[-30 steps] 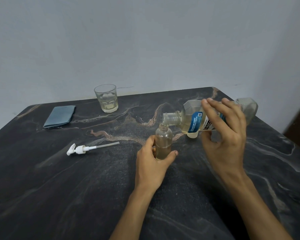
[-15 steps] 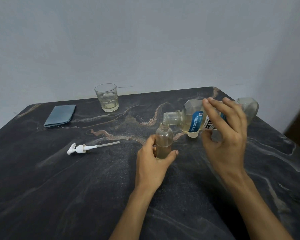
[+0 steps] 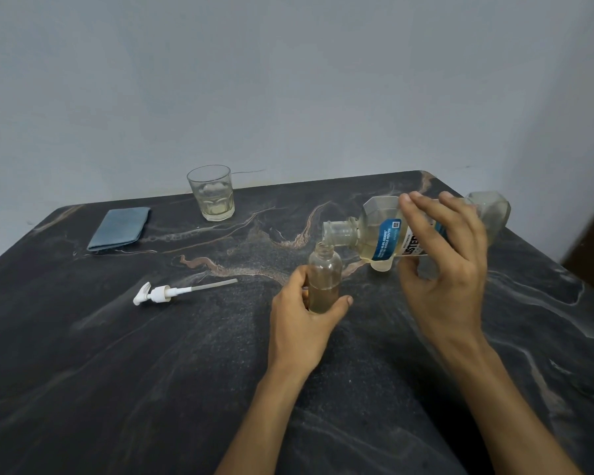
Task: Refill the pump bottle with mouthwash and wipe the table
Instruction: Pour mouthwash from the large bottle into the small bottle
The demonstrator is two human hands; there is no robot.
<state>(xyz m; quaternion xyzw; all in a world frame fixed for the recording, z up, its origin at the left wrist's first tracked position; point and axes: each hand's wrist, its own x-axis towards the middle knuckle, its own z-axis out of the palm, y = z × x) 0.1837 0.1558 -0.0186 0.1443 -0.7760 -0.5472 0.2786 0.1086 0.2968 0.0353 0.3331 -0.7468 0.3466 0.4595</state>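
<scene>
The left hand (image 3: 302, 323) clasps the small pump bottle (image 3: 324, 281) upright on the desk (image 3: 151, 371). The right hand (image 3: 446, 269) clasps the tilted mouthwash bottle (image 3: 381, 234), pouring. The narrow neck could overflow or spill.

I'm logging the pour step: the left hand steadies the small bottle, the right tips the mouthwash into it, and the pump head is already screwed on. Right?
Not quite. In the head view the pump head lies loose on the table, left of the small bottle, whose neck is open under the mouthwash bottle. The rest holds.

Head-worn view, down over table (image 3: 117, 371)
</scene>
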